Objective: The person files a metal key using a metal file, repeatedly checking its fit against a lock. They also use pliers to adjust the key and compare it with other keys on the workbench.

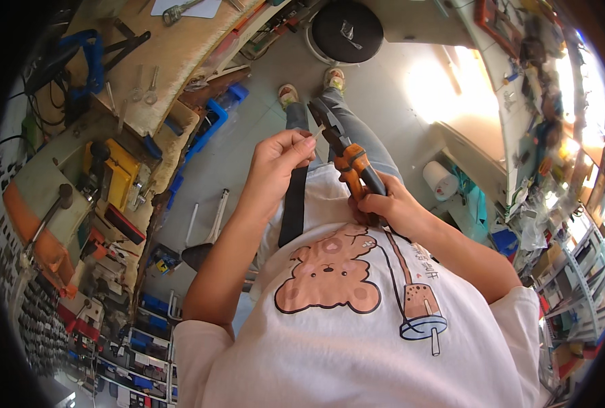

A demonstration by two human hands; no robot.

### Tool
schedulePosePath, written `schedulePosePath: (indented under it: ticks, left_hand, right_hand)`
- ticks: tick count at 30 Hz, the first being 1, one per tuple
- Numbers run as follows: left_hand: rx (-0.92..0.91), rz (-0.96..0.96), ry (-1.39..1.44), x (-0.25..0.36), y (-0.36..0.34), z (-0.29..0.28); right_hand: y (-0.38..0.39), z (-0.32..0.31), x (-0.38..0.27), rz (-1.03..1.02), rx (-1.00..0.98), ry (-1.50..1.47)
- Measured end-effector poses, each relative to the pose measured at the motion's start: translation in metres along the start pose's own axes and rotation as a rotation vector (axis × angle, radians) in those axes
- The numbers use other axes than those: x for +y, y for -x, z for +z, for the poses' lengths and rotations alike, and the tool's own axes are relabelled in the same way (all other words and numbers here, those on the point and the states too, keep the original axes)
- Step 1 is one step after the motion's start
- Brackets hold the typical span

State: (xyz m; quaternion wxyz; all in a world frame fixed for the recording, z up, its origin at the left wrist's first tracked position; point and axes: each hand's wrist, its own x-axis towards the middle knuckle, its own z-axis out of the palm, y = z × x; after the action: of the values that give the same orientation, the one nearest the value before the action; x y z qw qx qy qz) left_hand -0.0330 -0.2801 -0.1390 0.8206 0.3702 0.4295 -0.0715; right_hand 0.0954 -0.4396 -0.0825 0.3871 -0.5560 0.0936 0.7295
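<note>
Two hands meet in front of the person's chest. The right hand [384, 204] is wrapped shut round the orange-and-black handles of a pair of pliers [347, 153], whose dark jaws point away from the body, slightly parted, toward the other hand. The left hand [279, 160] is curled nearly closed, thumb and forefinger pinching something thin and pale at its tip, a bit of wire [312, 138] as far as I can make out; it is too small to be sure. The jaw tips sit just beside that pinch.

To do this well, I would judge the left hand should hold the piece steady and close to the jaws, with fingertips kept out of the bite, and the right should squeeze only once the piece sits square between them.

A dark strap [293, 211] hangs down over the white printed shirt [357, 319]. Below, sandalled feet stand on a grey concrete floor [248, 156]. To the person's left runs a cluttered wooden workbench [173, 54] with a yellow tool [119, 173] and blue bins [210, 126] underneath; a round black stool [347, 30] stands ahead, and crowded shelves [554, 136] line the right, with sunlight patching the floor.
</note>
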Motion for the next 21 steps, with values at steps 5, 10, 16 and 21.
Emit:
schedulePosePath:
  ticks: [5,10,16,21]
  left_hand:
    - [-0.021,-0.066,-0.070,-0.005,0.018,-0.003]
    - [-0.079,0.058,0.057,0.001,0.032,0.006]
    - [-0.517,-0.146,0.476,0.031,0.036,0.011]
    - [-0.776,-0.206,0.818,0.031,0.033,0.016]
  right_hand:
    - [0.001,0.009,0.018,0.067,0.110,-0.066]
    - [-0.005,0.010,0.017,-0.042,0.126,-0.256]
    - [-0.005,0.024,-0.049,-0.584,0.079,-0.001]
    - [0.005,0.039,-0.072,-0.767,0.040,0.018]
